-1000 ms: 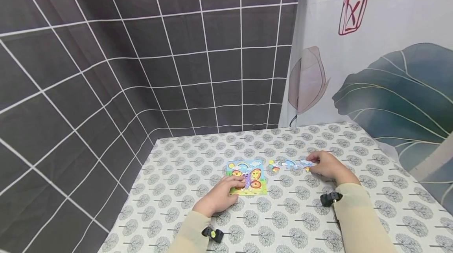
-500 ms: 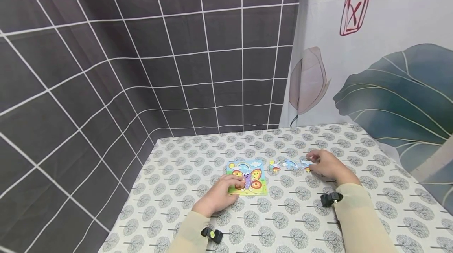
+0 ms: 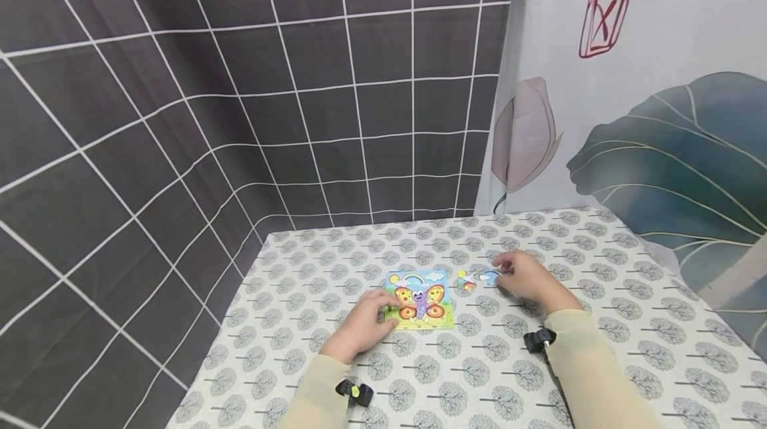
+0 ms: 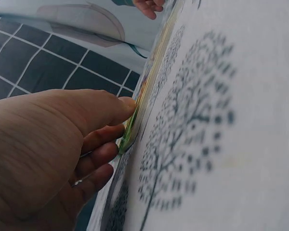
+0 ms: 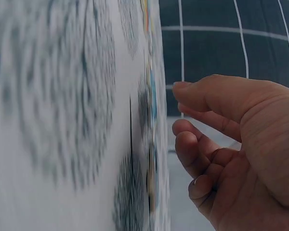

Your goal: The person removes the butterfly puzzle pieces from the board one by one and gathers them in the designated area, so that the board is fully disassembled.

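Observation:
A square butterfly puzzle (image 3: 421, 302) lies flat on the patterned cloth in the head view. My left hand (image 3: 364, 324) rests at its lower left corner, thumb and fingertips touching the edge, fingers loosely bent. The left wrist view shows that thumb (image 4: 101, 108) against the board's thin side. To the right of the puzzle, loose picture pieces lie in a row: one with a yellow corner (image 3: 466, 280), then a blue rainbow piece (image 3: 490, 277). Over the row's right end hovers my right hand (image 3: 530, 280), thumb and fingers apart, nothing between them. It hides whatever lies beneath.
The table is covered by a white cloth (image 3: 479, 376) printed with grey trees. A dark grid curtain (image 3: 335, 109) hangs behind and to the left, and a pale curtain with a leaf print (image 3: 677, 156) stands at the right.
My right hand has shifted left along the row, now covering its right end. My left hand has drawn slightly back, baring more of the butterfly's left wing.

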The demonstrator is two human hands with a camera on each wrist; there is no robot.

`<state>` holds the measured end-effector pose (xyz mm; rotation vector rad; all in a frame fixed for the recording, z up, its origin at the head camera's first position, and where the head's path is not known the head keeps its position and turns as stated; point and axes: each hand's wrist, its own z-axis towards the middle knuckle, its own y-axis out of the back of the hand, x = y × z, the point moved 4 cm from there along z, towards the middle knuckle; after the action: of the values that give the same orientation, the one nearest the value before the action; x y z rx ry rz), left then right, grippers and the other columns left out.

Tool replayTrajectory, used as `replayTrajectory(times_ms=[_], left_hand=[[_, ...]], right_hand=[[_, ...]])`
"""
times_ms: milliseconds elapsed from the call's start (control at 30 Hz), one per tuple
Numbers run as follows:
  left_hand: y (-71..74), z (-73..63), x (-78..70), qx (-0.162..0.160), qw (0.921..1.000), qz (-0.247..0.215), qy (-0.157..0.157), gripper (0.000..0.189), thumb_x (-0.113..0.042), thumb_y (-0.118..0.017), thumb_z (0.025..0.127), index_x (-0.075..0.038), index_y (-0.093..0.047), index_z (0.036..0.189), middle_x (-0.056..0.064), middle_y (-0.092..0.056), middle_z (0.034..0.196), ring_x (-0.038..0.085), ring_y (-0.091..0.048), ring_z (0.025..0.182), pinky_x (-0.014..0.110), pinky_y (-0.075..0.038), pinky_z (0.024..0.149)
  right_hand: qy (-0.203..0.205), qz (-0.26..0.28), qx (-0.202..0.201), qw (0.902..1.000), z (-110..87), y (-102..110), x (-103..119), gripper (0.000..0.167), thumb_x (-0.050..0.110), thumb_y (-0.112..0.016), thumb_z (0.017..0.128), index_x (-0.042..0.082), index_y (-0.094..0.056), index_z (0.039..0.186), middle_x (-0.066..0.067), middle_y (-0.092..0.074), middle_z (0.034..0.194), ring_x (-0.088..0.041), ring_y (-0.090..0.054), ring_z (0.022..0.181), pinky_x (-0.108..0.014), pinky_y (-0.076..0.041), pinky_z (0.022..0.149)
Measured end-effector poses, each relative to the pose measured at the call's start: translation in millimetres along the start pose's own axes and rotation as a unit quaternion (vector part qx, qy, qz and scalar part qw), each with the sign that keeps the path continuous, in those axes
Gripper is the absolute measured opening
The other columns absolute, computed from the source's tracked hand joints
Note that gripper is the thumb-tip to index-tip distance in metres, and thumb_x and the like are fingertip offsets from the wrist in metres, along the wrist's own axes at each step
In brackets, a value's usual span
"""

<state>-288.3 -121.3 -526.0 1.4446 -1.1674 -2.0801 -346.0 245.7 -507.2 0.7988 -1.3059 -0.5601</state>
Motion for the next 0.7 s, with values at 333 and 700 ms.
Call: replayTrajectory(times_ms=[333, 700], left_hand=[[6.8, -0.7, 15.2, -0.023, 0.9996, 0.008, 0.011, 0.018, -0.024, -0.084, 0.087, -0.026, -0.079, 0.104, -0.016, -0.061, 0.110, 0.013, -0.057, 0.113, 0.042, -0.050, 0.106], [8.9, -0.7, 18.4, -0.031, 0.9995, -0.009, 0.004, 0.014, -0.020, -0.086, 0.087, -0.027, -0.081, 0.098, -0.021, -0.061, 0.101, 0.009, -0.059, 0.106, 0.041, -0.050, 0.103]], right_hand=[[0.040, -0.013, 0.011, 0.9991, 11.6, -29.4, 45.5, 0.033, 0.010, -0.080, 0.086, 0.003, -0.072, 0.117, -0.008, -0.064, 0.103, -0.023, -0.061, 0.092, -0.048, -0.056, 0.086], [0.066, -0.018, 0.037, 0.9970, 26.2, -69.0, 76.9, 0.030, 0.011, -0.083, 0.085, 0.008, -0.075, 0.113, 0.001, -0.062, 0.092, -0.015, -0.056, 0.083, -0.038, -0.054, 0.077]])
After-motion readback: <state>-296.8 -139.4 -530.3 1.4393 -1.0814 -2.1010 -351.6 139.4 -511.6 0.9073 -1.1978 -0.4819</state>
